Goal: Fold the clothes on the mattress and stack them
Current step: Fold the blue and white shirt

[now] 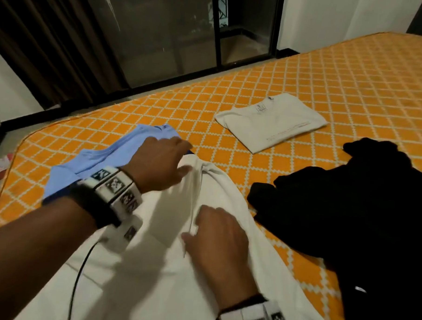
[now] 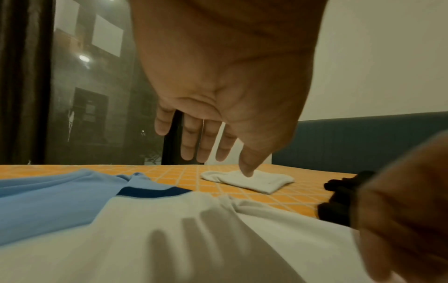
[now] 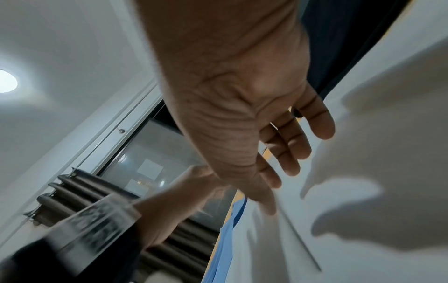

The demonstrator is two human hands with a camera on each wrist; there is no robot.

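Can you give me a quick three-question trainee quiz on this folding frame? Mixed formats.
1. True or false: the folded white shirt lies on top of the black garment.
2. Multiple choice: which garment are the left hand and right hand both over? A) the blue shirt B) the white garment C) the black garment
3. Fill in: in both wrist views the fingers are ____, gripping nothing.

Key
1. False; it lies apart from it on the orange mattress.
2. B
3. Straight
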